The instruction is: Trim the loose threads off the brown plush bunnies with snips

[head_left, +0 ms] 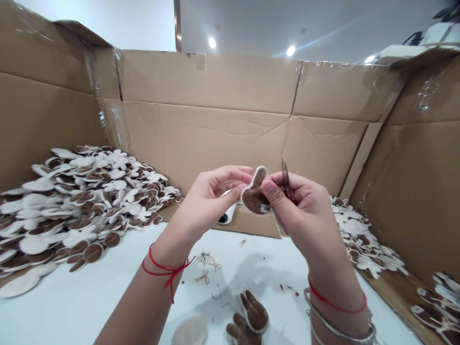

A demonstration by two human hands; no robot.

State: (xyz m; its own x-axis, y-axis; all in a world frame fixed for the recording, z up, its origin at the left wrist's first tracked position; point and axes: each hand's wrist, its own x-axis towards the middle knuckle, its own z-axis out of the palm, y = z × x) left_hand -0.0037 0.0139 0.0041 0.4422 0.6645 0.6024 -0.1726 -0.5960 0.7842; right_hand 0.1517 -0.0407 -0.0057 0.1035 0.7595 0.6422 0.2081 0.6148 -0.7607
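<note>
While a large heap (86,206) of brown-and-white pieces was banked against the cardboard wall (43,115) at the left, the left hand (206,201) was raised beside a bunny-shaped piece (254,197); whether its grip was closed on the edge or merely near it could not be told. Below, thread scraps (206,261) and two brown pieces (256,311) were scattered on the worktop (143,268). The bunny-shaped piece was held above them — clamped in the right hand's (305,206) grip — with scissors (286,181) carried there too. Farther right, a smaller heap (362,235) was seen.
</note>
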